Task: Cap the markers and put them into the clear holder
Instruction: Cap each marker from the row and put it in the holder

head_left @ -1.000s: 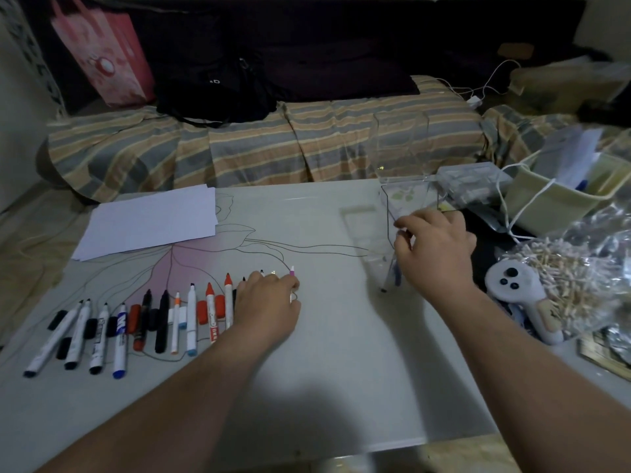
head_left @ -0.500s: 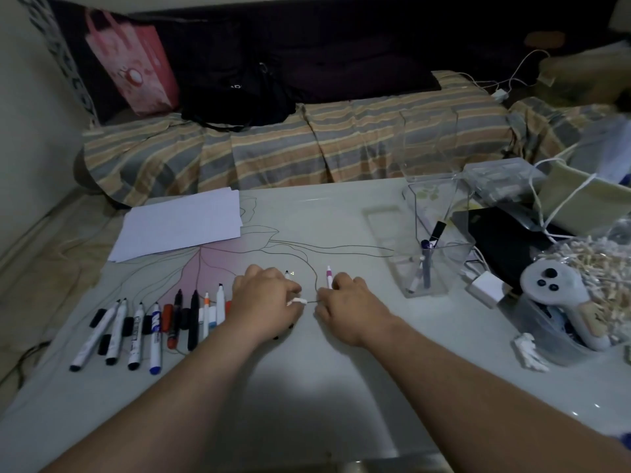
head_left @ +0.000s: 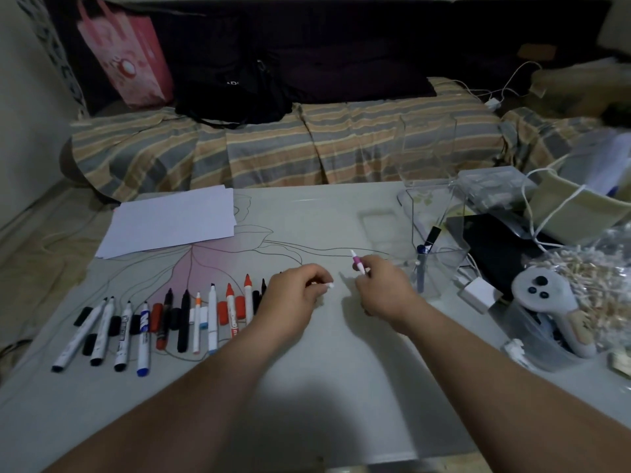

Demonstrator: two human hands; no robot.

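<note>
Holder [head_left: 440, 233], clear and stiff, stands right of the hands with two capped markers [head_left: 423, 264] leaning inside; likely light and easily tipped. Left of it, a row of uncapped markers [head_left: 184, 319] lies on the table [head_left: 341, 387]. Right hand [head_left: 382, 291] pinches a pink marker [head_left: 358, 262], tip up; left hand [head_left: 293, 298] pinches its white cap [head_left: 330, 285]. Both are light, hard and slick: grip mid-barrel.

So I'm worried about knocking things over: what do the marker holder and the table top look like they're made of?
The clear holder looks like rigid clear plastic, perhaps acrylic: the markers inside and the table edge behind show straight through flat, sharp-cornered walls. The table top looks like glossy glass or laminate, pale grey with a printed leaf outline; it gives soft reflections, but which one cannot be told.
</note>
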